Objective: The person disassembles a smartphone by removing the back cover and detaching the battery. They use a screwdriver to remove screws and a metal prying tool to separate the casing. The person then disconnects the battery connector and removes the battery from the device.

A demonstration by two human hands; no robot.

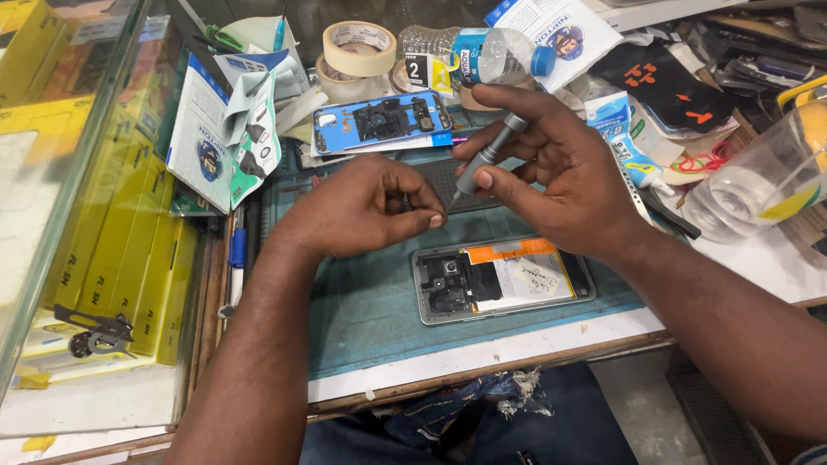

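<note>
**Two hands meeting over one opened phone**

One opened phone is lying face down at the centre of the frame on the teal mat, just below both hands. Its back cover is off, and it is showing dark circuitry on its left part, an orange strip along the top and a pale battery carrying handwriting.

The right hand is curling around one grey screwdriver, pinching its shaft between thumb and fingers, with the tip pointing down and left. The left hand is pressing thumb and forefinger together right at that tip; whether anything is sitting between them is too small to tell.

Above the hands, one blue phone frame is resting among the clutter. Two rolls of tape are stacking at upper centre, beside one plastic bottle lying on its side. One clear container is standing at the right edge of the worktop. Yellow boxes are filling the glass case on the left.
</note>
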